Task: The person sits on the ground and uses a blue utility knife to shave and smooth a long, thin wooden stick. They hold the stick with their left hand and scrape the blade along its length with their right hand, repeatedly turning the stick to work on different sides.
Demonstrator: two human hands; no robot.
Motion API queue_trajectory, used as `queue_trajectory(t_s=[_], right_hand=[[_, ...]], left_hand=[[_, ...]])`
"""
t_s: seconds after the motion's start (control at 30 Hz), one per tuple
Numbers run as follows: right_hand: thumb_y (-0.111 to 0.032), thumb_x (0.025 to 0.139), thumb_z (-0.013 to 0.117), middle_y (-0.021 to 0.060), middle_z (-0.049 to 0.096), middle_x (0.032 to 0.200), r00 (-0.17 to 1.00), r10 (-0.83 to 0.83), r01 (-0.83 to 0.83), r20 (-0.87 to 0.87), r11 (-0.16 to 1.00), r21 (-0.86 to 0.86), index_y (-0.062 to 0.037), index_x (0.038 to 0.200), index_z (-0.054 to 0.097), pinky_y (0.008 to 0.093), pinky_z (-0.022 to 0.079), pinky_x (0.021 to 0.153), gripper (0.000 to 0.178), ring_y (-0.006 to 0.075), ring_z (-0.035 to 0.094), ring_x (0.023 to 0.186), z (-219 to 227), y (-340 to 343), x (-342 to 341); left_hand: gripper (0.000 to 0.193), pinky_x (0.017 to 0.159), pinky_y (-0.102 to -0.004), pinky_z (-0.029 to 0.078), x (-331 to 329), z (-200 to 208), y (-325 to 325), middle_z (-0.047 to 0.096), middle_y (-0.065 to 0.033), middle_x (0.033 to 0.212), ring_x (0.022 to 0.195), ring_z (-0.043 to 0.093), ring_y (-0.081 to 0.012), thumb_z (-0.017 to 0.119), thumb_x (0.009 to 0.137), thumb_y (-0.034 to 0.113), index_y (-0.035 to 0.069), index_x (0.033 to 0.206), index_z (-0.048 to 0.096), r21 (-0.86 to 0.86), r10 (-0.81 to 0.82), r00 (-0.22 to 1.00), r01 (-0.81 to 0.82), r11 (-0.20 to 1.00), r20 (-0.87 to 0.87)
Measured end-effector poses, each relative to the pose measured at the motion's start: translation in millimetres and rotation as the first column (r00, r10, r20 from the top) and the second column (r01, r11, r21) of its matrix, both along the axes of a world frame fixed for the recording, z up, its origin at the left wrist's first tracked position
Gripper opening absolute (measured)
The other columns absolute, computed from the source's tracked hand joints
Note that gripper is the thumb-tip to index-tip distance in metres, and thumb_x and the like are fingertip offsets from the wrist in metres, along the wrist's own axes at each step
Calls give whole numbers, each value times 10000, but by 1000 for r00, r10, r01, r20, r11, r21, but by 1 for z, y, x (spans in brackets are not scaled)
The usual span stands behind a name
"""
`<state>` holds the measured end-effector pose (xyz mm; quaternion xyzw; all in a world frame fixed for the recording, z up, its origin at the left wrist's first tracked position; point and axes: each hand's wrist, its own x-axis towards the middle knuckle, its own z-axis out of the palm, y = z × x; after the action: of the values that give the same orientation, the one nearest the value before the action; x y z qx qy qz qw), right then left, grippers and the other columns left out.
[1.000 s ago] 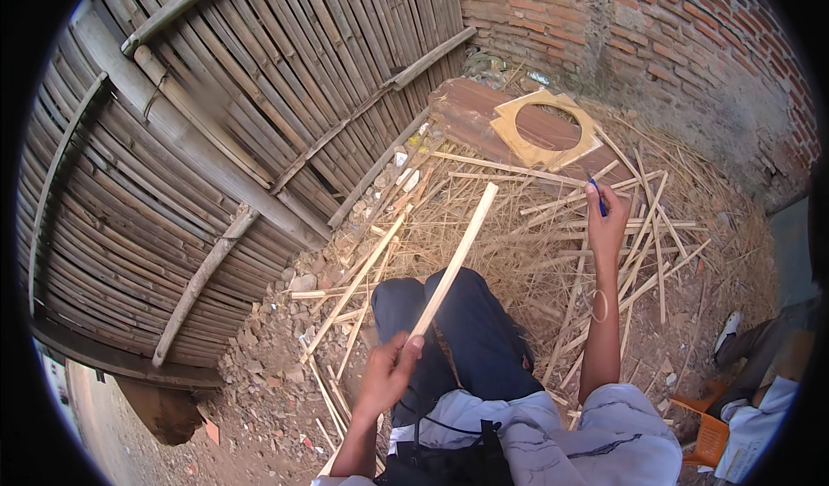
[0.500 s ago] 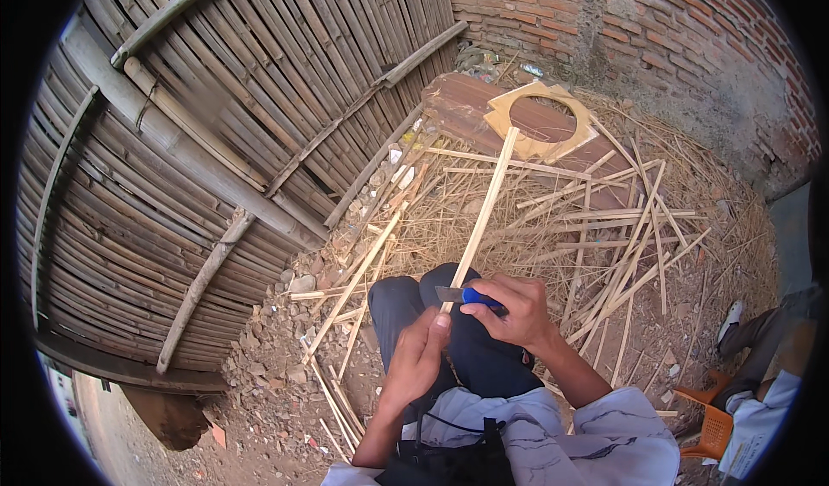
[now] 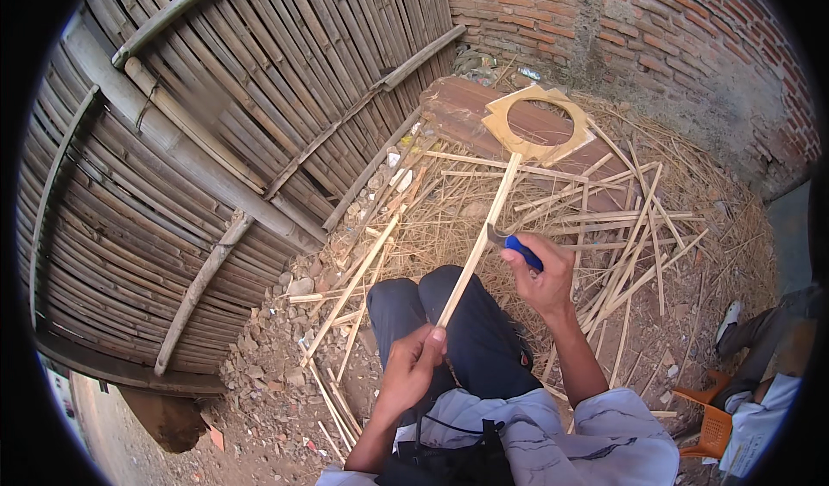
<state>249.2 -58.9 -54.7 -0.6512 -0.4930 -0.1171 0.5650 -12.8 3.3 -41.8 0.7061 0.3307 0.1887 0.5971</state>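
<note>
My left hand [image 3: 413, 367] is closed, thumb on top, around the near end of a long pale bamboo strip [image 3: 477, 249]. The strip slants up and away from me, over my knees. In my right hand [image 3: 546, 280] is a knife with a blue handle [image 3: 524, 252], fingers wrapped round it. Its short blade [image 3: 496, 236] lies against the right side of the strip, about midway along. The strip's far end appears just in front of a flat tan board with a round hole [image 3: 494, 128].
Cut bamboo strips [image 3: 639, 236] and straw-like shavings [image 3: 462, 214] litter the ground. A brown plank [image 3: 449, 106] lies beyond. A bamboo wall [image 3: 302, 80] stands left, a brick wall [image 3: 665, 37] behind. Another person sits at right by an orange plastic chair [image 3: 712, 426].
My right hand and the knife have moved up and away along the strip, from near my left hand to its middle. My left hand and the strip have shifted slightly nearer to me.
</note>
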Motion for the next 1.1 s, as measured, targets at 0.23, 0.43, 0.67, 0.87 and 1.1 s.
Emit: queue_trajectory(t_s=[0.23, 0.43, 0.67, 0.87, 1.1], right_hand=[[-262, 990, 812, 135, 768, 823, 989, -147, 146, 17, 987, 61, 25, 1063, 790, 337, 534, 631, 297, 218, 700, 661, 2, 15, 59], [-338, 1086, 691, 38, 717, 796, 859, -369, 401, -354, 916, 18, 30, 1072, 765, 290, 445, 649, 375, 81, 553, 706, -9, 9, 145], [-310, 1076, 713, -11, 704, 824, 895, -43, -25, -445, 989, -144, -2, 1167, 724, 258, 469, 707, 322, 69, 605, 766, -31, -2, 81], [-177, 1021, 780, 68, 764, 948, 577, 354, -455, -735, 888, 70, 38, 1241, 720, 289, 565, 825, 314, 123, 716, 870, -19, -8, 1], [-109, 1022, 760, 96, 771, 967, 383, 443, -503, -810, 836, 219, 79, 1238, 721, 303, 583, 852, 288, 150, 736, 889, -8, -8, -17]], left_hand=[[445, 608, -257, 368, -14, -10, 6, 530, 39, 723, 670, 460, -50, 521, 1171, 371, 58, 876, 633, -36, -55, 998, 53, 998, -43], [431, 605, -269, 379, -37, -11, 13, 554, 28, 711, 663, 488, -56, 573, 1149, 373, 37, 901, 680, -29, -70, 985, 66, 997, -157], [328, 517, -285, 315, -24, -10, 23, 516, 38, 609, 562, 427, -41, 666, 1109, 290, 16, 936, 715, 37, 108, 989, -105, 994, -97], [271, 521, -292, 312, -6, -15, 18, 524, 25, 611, 575, 424, -41, 690, 1094, 252, 9, 984, 738, 57, 3, 998, 1, 998, -70], [171, 574, -261, 410, 1, -11, 17, 688, -10, 722, 646, 548, -39, 742, 1054, 183, 15, 1044, 768, 40, -65, 997, 66, 997, -34]])
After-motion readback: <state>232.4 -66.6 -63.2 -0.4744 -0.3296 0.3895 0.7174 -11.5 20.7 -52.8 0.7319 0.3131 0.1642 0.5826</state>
